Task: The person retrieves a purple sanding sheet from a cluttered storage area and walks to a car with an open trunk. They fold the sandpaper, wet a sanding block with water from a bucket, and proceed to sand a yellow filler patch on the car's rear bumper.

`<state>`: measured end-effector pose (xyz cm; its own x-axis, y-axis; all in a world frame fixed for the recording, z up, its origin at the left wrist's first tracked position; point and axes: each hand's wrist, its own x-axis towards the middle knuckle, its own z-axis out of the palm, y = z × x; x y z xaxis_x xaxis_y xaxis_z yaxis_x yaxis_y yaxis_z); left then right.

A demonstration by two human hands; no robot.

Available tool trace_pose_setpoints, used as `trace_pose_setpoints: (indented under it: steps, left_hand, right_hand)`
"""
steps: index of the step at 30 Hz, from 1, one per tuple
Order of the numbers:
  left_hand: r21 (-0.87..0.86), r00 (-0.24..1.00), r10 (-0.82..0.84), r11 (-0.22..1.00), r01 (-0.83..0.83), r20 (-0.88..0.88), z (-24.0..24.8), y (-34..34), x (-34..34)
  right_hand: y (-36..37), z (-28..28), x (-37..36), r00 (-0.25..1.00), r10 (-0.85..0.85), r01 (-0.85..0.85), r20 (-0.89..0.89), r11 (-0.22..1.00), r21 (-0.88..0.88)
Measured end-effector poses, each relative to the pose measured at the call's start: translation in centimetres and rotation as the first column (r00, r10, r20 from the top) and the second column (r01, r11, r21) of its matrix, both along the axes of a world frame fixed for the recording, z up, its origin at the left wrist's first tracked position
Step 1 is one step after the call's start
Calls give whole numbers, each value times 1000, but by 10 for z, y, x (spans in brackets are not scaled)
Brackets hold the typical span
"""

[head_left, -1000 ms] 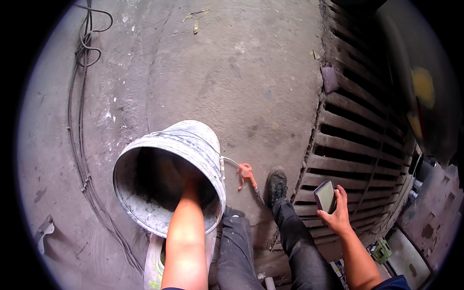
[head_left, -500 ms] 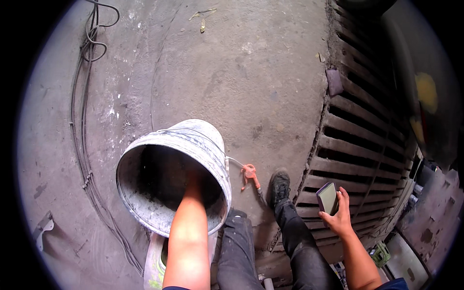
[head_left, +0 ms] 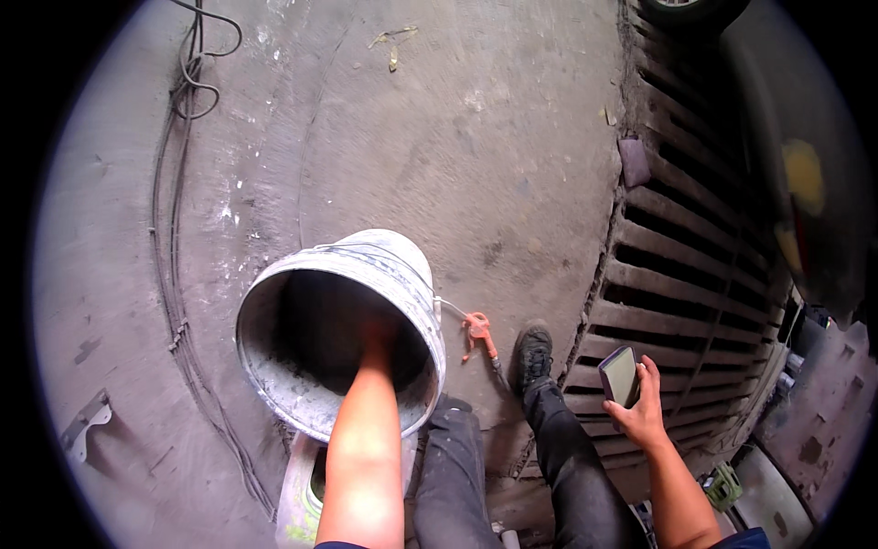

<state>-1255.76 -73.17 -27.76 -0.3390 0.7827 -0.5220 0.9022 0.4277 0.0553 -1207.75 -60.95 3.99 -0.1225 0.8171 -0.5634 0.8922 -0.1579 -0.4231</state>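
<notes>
A large white bucket (head_left: 416, 302), stained and scuffed, has its mouth tilted toward me. My left forearm reaches into it, and my left hand (head_left: 376, 337) is a dim shape in the dark inside. Its fingers and anything they touch are hidden. On the right, my right hand (head_left: 643, 412) grips a sanding block (head_left: 622, 380) by its edges, thumb on one side and fingers on the other. The block has a pale grey-green face and a dark purple edge. It is held above the slotted floor grate (head_left: 645, 325).
An orange air blow gun (head_left: 478, 331) on a hose lies beside the bucket, near my shoe (head_left: 534, 355). Cables (head_left: 174, 229) run along the left floor. A purple pad (head_left: 634, 162) rests by the grate's edge. A tyre (head_left: 690, 11) and dark car bodywork (head_left: 814, 183) stand at the right.
The view has shifted slightly, so the bucket and cables appear a little farther right. My left arm stays in the bucket, and my right hand keeps its hold on the sanding block.
</notes>
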Motion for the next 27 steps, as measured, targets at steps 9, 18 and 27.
trace_pose_setpoints:
  steps: [9,18,27]
  left_hand:
    - [261,552,515,530,-806,656,230,91,45]
    - [571,799,94,650,-502,595,380,84,31]
    - [736,867,-367,677,-1,338,543,138,143]
  right_hand:
    - [7,62,-33,990,-23,37,-140,995,97]
    - [7,183,-67,949,63,1,-310,979,203]
    - [22,324,-42,724,234,-53,-649,957,286]
